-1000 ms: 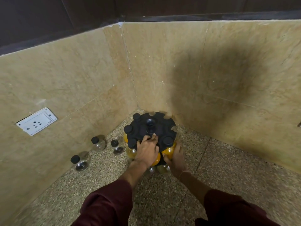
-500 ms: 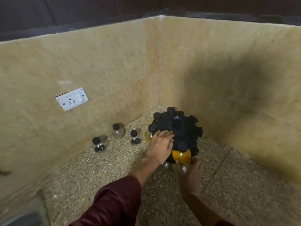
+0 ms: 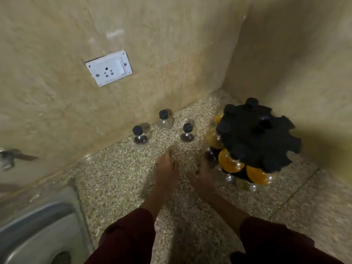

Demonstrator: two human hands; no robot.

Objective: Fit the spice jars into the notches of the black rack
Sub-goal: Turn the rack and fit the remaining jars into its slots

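Observation:
The round black rack (image 3: 257, 138) stands in the corner of the speckled counter, with several orange-filled jars (image 3: 229, 161) hanging in notches on its left and front; notches on its right side are bare. Three loose black-capped glass jars stand by the left wall: one at the far left (image 3: 139, 135), one nearest the wall (image 3: 165, 119), one closest to the rack (image 3: 187, 133). My left hand (image 3: 166, 172) hovers over the counter below those jars and holds nothing. My right hand (image 3: 202, 177) is just left of the rack's base, blurred, and looks empty.
A white wall socket (image 3: 109, 68) sits on the left wall. A steel sink (image 3: 36, 231) occupies the lower left corner, with a tap (image 3: 9, 156) above it. Stone walls close in behind and to the right of the rack.
Both hands have come off the rack and drawn back to the left over the counter. The camera has swung left and down, bringing the sink into view.

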